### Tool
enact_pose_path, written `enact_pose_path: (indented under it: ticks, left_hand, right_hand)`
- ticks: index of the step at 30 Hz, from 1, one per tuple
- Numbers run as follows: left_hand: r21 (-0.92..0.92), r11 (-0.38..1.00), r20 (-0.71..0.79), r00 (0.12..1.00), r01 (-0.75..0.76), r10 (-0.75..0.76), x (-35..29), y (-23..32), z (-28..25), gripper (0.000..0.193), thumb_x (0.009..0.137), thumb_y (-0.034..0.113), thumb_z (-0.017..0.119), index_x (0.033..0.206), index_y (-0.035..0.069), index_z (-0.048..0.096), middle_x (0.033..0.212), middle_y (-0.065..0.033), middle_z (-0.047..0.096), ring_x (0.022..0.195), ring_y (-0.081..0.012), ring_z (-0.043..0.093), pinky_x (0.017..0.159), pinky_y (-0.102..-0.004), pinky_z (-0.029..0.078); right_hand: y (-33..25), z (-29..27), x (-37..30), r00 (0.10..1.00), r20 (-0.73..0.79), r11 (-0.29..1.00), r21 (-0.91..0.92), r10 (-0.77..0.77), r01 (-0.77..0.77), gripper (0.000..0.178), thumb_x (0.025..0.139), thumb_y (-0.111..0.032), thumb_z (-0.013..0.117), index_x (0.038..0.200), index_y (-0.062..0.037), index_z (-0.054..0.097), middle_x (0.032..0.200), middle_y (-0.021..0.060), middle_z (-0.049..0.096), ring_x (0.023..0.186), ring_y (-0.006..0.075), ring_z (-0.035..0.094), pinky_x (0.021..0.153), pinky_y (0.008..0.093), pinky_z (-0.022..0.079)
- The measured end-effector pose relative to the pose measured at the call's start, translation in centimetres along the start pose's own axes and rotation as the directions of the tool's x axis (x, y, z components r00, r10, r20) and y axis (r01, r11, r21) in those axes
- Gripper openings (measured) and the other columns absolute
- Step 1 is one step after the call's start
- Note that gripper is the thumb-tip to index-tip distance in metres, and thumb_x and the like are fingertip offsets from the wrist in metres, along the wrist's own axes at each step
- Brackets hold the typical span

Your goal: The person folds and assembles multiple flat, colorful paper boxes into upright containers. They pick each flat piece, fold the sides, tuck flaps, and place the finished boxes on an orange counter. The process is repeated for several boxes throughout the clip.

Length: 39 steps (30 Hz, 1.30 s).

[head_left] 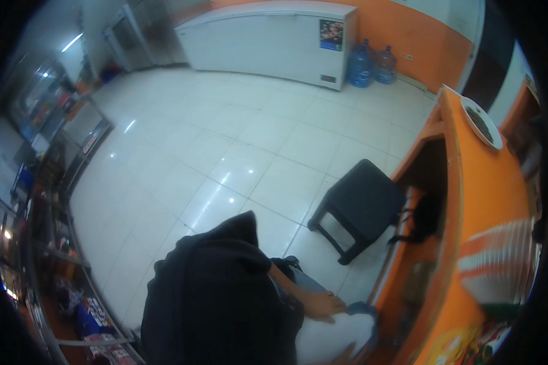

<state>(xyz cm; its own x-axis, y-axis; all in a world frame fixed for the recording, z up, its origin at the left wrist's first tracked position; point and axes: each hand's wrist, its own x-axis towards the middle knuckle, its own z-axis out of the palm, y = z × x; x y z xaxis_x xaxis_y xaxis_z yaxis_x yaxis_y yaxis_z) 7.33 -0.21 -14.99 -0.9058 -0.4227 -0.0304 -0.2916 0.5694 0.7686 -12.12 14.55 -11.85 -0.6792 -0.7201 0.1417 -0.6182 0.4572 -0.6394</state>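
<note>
My left hand (321, 305) reaches out past a wide black sleeve (219, 292) that fills the lower middle. Its fingers are bent and rest at the upper edge of a smooth white bundle (332, 334), whose kind I cannot make out. Only a small part of my right hand (345, 354) shows, against the bundle's lower side at the bottom edge; its fingers are hidden. Blue-grey denim (362, 309) shows beside the bundle, and more of it lies beyond my left wrist.
An orange counter (456, 201) with open shelves runs along the right, carrying a white plate (481, 123) and stacked containers (496, 264). A black stool (365, 198) stands beside it. Far back are a chest freezer (262, 39) and blue water jugs (360, 66). Display shelving (55, 243) lines the left.
</note>
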Motion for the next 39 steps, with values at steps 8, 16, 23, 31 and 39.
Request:
enact_pose_path:
  ticks: [8,16,23,31,39]
  left_hand:
    - [0.037,0.998,-0.053,0.997,-0.059,0.061,0.3,-0.2,0.6,0.046,0.095,0.034,0.046,0.129,0.003,0.041,0.124,-0.0165,0.049,0.117,-0.0298,0.047,0.097,-0.0422,0.035]
    - [0.042,0.998,-0.082,0.996,-0.039,0.042,0.6,0.5,-0.2,0.045,0.092,0.033,0.05,0.126,0.004,0.043,0.118,-0.0149,0.05,0.114,-0.03,0.049,0.093,-0.043,0.038]
    - [0.127,0.992,-0.05,0.998,-0.029,0.036,0.8,-0.6,0.1,0.045,0.09,0.033,0.051,0.124,0.004,0.044,0.119,-0.0155,0.049,0.109,-0.0323,0.05,0.092,-0.044,0.039]
    - [0.118,0.993,-0.122,0.993,0.016,-0.002,0.5,-0.8,0.8,0.047,0.088,0.033,0.054,0.125,0.005,0.044,0.117,-0.0156,0.05,0.108,-0.0325,0.051,0.091,-0.0443,0.04]
    - [0.098,0.995,-0.163,0.986,0.035,-0.019,0.5,-1.5,1.6,0.05,0.086,0.034,0.058,0.125,0.007,0.045,0.116,-0.0158,0.051,0.107,-0.0327,0.052,0.09,-0.0445,0.041]
  right_hand:
    - [2.5,0.5,-0.9,0.979,-0.065,0.977,-0.104,-0.193,0.186,0.044,0.082,-0.022,0.071,0.116,0.0026,0.059,0.12,0.0217,0.052,0.108,0.0366,0.052,0.095,0.045,0.041]
    - [-2.8,-2.0,-1.2,0.978,0.025,0.966,0.165,-0.205,0.198,0.041,0.081,-0.021,0.072,0.11,0.0067,0.061,0.111,0.0251,0.06,0.105,0.0374,0.057,0.094,0.0431,0.043]
    - [-2.4,-2.6,-0.4,0.974,0.066,0.95,0.245,-0.217,0.195,0.042,0.08,-0.022,0.074,0.108,0.0069,0.062,0.108,0.0251,0.061,0.103,0.0361,0.058,0.091,0.0416,0.046]
    - [-0.1,-1.9,-0.9,0.955,0.181,0.935,0.31,-0.236,0.172,0.046,0.079,-0.026,0.074,0.11,0.0055,0.061,0.109,0.0249,0.061,0.102,0.036,0.058,0.092,0.0423,0.044]
    - [-0.4,-1.8,-0.4,0.941,0.281,0.945,0.311,-0.19,0.098,0.05,0.078,-0.03,0.075,0.112,0.004,0.061,0.109,0.0248,0.061,0.101,0.036,0.058,0.093,0.043,0.043]
